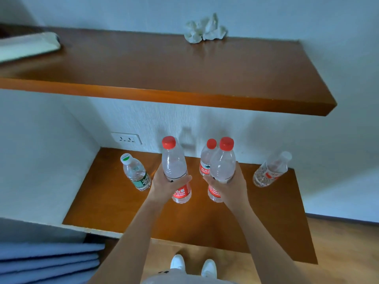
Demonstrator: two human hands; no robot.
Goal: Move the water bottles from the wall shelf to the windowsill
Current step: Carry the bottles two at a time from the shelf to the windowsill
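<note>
My left hand [164,183] grips a red-capped water bottle [174,160] with a red label, held just above the lower wooden shelf [114,193]. My right hand [229,187] grips a second red-capped bottle [223,162] the same way. Right behind that one stands a third red-capped bottle [206,158] on the shelf. A green-labelled bottle with a white and green cap [136,173] stands at the left. A clear-capped bottle with a red label [270,171] stands at the right end. No windowsill is in view.
An upper wooden shelf [164,74] juts out above, carrying crumpled white paper [205,29] and a white object [26,46] at the left. A wall socket [126,138] sits behind the lower shelf. Folded blue fabric [47,261] lies bottom left. My white shoes [192,265] stand on wood floor.
</note>
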